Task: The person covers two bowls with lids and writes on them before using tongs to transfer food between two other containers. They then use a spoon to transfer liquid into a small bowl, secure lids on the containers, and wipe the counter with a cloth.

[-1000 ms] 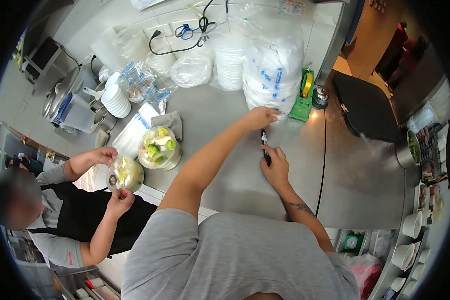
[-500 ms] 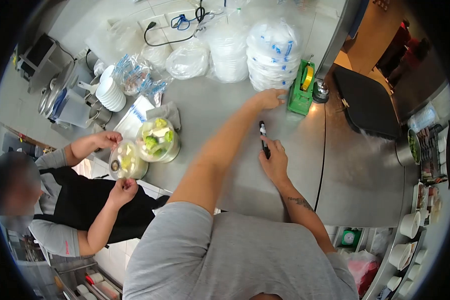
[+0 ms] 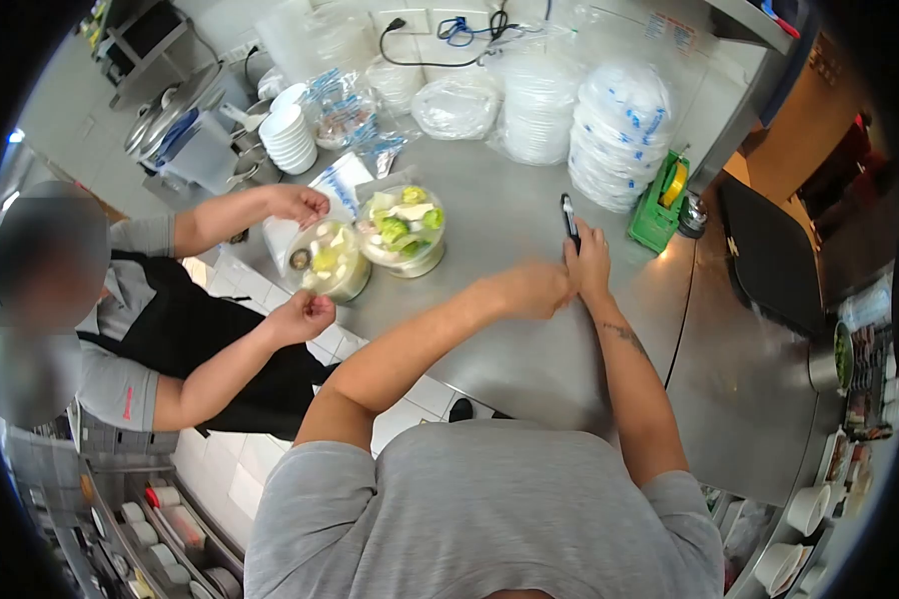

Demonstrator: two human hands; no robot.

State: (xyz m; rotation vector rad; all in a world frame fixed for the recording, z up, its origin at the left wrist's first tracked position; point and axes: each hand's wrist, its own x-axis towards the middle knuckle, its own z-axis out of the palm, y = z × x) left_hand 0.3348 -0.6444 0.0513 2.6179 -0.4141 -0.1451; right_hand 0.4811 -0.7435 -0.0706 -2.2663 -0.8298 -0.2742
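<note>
My right hand [image 3: 591,265] is closed around a black marker [image 3: 570,220], which points up and away over the steel counter [image 3: 479,344]. My left hand [image 3: 541,290] is beside it, to the left and almost touching; its fingers are smeared by motion, so I cannot tell whether they hold anything. Ahead and to the right stands a green tape dispenser [image 3: 657,215] with a yellow roll. Stacked clear containers in plastic [image 3: 619,135] stand left of the dispenser.
At the left, a co-worker's hands [image 3: 305,317] are around a clear tub of cut food [image 3: 332,262]. A second tub with green pieces [image 3: 402,232] adjoins it. White cups [image 3: 288,140] stand at the back left. A black board [image 3: 769,255] lies at the right.
My left hand has pulled back from beside the tape dispenser to next to my right hand. The view has shifted, and the marker is still in my right hand.
</note>
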